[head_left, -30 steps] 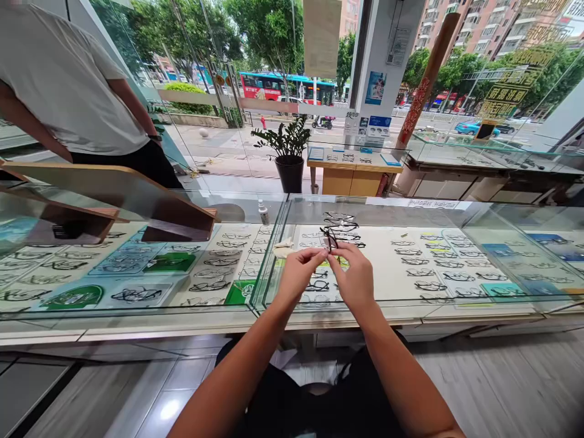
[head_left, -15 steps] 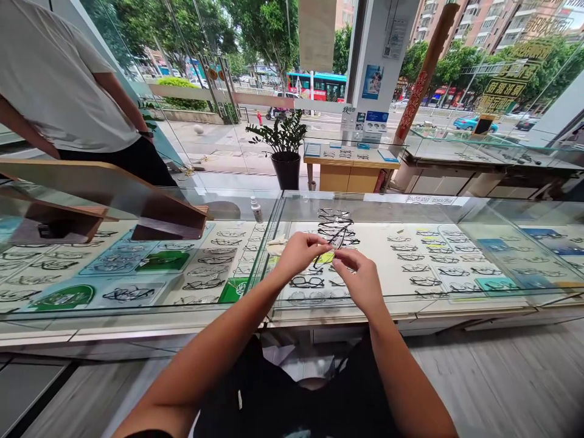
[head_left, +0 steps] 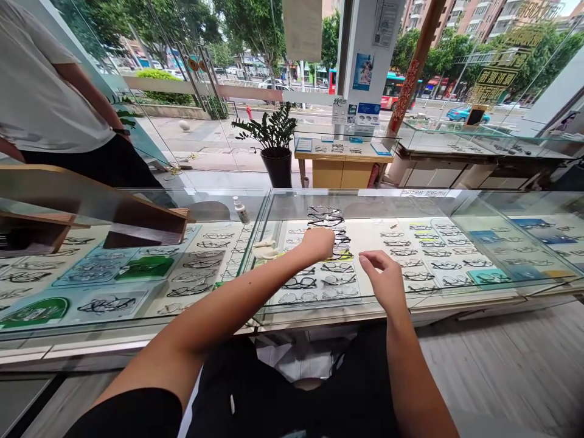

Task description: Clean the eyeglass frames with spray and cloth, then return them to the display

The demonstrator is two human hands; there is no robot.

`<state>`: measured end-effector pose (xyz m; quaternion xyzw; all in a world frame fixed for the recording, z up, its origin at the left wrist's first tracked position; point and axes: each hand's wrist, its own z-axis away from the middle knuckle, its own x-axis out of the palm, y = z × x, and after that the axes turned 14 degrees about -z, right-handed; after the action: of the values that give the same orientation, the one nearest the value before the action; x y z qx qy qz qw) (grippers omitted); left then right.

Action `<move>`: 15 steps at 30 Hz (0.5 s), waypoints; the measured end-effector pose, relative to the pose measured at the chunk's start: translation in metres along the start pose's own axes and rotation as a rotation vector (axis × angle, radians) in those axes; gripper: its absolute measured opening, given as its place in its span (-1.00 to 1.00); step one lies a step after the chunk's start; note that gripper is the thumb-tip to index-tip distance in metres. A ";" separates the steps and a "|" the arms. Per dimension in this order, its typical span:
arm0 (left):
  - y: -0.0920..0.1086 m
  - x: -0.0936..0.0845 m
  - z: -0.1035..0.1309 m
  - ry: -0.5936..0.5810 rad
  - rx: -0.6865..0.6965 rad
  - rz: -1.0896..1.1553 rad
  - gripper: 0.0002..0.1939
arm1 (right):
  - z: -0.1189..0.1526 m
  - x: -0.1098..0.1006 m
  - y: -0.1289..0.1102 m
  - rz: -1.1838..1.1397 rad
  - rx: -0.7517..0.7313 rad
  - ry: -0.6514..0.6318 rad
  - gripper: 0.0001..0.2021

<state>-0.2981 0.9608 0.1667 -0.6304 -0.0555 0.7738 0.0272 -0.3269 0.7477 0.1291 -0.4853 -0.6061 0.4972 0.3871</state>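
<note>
My left hand (head_left: pixel 319 243) reaches forward over the glass display counter, its fingers curled and mostly turned away from view. Just beyond it lies a column of dark-framed glasses (head_left: pixel 325 210) on the glass top. Whether the hand grips a pair is hidden by its back. To the right, my right hand (head_left: pixel 382 271) hovers over the counter with thumb and fingers curved and a gap between them, nothing held. Between and below the hands, more glasses (head_left: pixel 338 279) sit in rows. A pale crumpled cloth (head_left: pixel 265 248) lies left of my left hand.
A small white bottle (head_left: pixel 240 210) stands on the counter (head_left: pixel 356 311), left of the cloth. Wooden stands (head_left: pixel 137 226) rise at the left. Beyond the counter are a potted plant (head_left: pixel 277 164), a small table (head_left: pixel 342 157) and a standing person (head_left: pixel 55 91).
My hands have moved apart: the left forward over the column of glasses, the right to the right. The dark glasses held between them no longer show there. The view has shifted slightly.
</note>
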 end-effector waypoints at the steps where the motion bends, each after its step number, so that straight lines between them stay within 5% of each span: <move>1: 0.002 0.002 -0.003 -0.012 0.004 -0.011 -0.84 | 0.000 -0.001 0.001 0.001 0.002 -0.001 -0.68; 10: -0.006 0.006 -0.013 -0.058 0.023 -0.034 -0.82 | -0.001 -0.005 0.008 0.006 0.022 -0.004 -0.67; 15: -0.021 -0.003 -0.023 0.028 0.026 -0.017 -0.79 | -0.001 -0.006 0.007 0.020 0.038 0.001 -0.68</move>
<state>-0.2756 0.9827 0.1680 -0.6404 -0.0505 0.7652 0.0426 -0.3235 0.7421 0.1220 -0.4842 -0.5916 0.5121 0.3917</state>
